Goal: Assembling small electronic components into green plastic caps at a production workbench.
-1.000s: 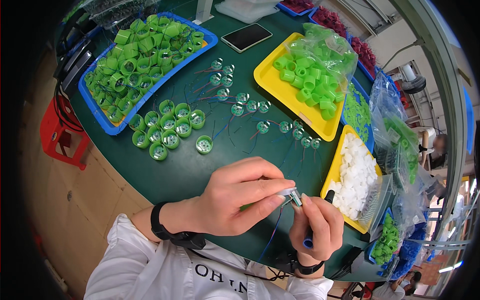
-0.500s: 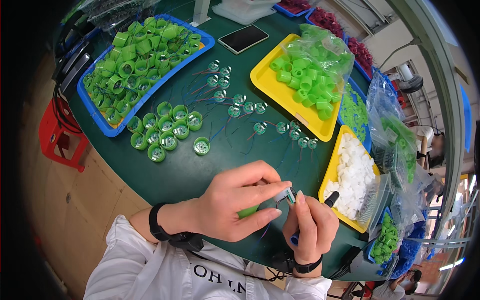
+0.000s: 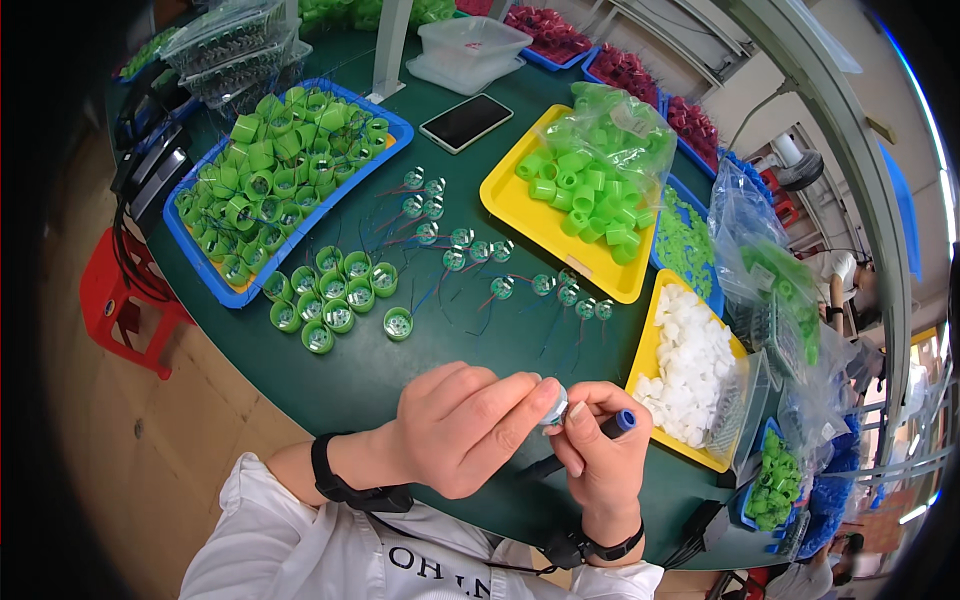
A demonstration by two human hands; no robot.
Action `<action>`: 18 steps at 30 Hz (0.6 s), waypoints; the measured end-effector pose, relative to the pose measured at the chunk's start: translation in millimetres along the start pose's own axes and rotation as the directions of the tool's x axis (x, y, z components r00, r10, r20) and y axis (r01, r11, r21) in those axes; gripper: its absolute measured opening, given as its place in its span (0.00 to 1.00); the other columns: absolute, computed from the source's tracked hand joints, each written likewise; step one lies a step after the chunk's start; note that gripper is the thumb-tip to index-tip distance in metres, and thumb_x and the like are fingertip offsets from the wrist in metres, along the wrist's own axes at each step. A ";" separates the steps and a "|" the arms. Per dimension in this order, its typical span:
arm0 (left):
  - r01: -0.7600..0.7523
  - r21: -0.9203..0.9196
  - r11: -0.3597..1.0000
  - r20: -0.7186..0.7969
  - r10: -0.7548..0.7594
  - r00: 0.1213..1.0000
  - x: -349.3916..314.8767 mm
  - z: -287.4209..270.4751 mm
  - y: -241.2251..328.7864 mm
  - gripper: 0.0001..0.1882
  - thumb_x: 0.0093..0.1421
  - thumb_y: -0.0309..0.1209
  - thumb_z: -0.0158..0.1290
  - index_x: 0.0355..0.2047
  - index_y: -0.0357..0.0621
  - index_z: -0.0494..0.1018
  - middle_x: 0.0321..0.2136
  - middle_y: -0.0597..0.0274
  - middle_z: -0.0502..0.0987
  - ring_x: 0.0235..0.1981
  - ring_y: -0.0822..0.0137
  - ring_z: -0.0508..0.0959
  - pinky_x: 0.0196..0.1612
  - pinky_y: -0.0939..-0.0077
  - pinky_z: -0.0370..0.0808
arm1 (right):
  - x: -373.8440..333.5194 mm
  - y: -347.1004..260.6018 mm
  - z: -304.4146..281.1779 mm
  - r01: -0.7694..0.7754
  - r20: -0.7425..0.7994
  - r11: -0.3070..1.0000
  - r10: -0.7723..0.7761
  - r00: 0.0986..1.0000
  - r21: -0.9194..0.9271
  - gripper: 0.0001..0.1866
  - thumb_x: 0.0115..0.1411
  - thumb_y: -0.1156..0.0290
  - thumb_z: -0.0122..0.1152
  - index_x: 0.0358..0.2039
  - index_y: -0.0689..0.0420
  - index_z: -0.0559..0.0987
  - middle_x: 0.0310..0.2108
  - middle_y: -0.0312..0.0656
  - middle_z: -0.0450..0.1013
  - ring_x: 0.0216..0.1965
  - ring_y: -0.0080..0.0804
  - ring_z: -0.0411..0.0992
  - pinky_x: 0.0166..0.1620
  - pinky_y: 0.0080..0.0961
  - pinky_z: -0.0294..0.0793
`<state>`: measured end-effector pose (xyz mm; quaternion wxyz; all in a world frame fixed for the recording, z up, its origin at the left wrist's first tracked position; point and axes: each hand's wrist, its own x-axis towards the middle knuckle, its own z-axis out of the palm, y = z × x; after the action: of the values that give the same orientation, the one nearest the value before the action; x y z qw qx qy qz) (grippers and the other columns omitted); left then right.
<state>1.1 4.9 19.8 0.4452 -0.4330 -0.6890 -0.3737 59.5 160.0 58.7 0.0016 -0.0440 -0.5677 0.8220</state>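
Observation:
A small round light-grey part [image 3: 556,404] is pinched between the fingertips of my left hand [image 3: 462,425]. Thumb and fingers of my right hand [image 3: 606,445] touch its right side. Its underside is hidden by my fingers. Through my right hand's grip also runs a dark pen-shaped tool [image 3: 541,468] with a blue end, which points up and right. Beyond my hands several small green circuit boards [image 3: 502,288] with thin red and blue wires lie on the table. Left of them stands a cluster of green plastic cups [image 3: 338,316] with boards inside, one cup [image 3: 398,323] slightly apart.
A blue tray [image 3: 230,292] of filled green cups stands at far left. To the right are a yellow tray [image 3: 520,215] of green rings under a plastic bag and another yellow tray [image 3: 640,358] of white pieces. A phone [image 3: 466,123] lies at the back, near clear plastic boxes [image 3: 468,50].
The pen-shaped tool has swung round in my right hand, its blue end now up and right. The grey part has turned between my fingers. The green piece by my left palm no longer shows.

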 end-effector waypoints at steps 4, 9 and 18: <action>-0.026 0.058 0.998 0.104 0.020 0.994 12.0 -10.8 4.0 0.22 0.40 0.24 0.55 0.40 0.32 0.73 0.34 0.54 0.73 0.24 0.67 0.67 0.19 0.80 0.63 | -3.8 -2.3 -2.5 -0.110 0.139 0.961 0.076 0.987 0.254 0.12 0.57 0.75 0.56 0.40 0.67 0.71 0.29 0.46 0.73 0.15 0.15 0.59 0.16 0.11 0.53; -0.105 0.118 0.987 0.133 0.089 0.987 13.7 -15.0 4.4 0.22 0.41 0.26 0.55 0.39 0.34 0.73 0.34 0.54 0.73 0.25 0.67 0.67 0.20 0.80 0.63 | -2.3 6.2 -9.2 -0.293 0.273 0.854 0.186 0.944 0.429 0.13 0.57 0.75 0.57 0.41 0.67 0.71 0.31 0.43 0.71 0.15 0.16 0.59 0.17 0.11 0.52; 0.096 -0.241 0.966 0.047 -0.088 0.995 21.3 -33.1 9.8 0.15 0.52 0.27 0.53 0.40 0.36 0.70 0.37 0.53 0.69 0.23 0.67 0.70 0.22 0.80 0.67 | -1.2 4.4 -10.3 -0.268 0.345 0.799 0.082 0.935 0.539 0.13 0.55 0.74 0.58 0.39 0.68 0.71 0.30 0.44 0.71 0.15 0.16 0.58 0.19 0.14 0.54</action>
<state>15.0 -15.8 51.8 0.3588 -0.4583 -0.6652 -0.4676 61.6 168.0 51.1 -0.1495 0.0328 -0.2781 0.9483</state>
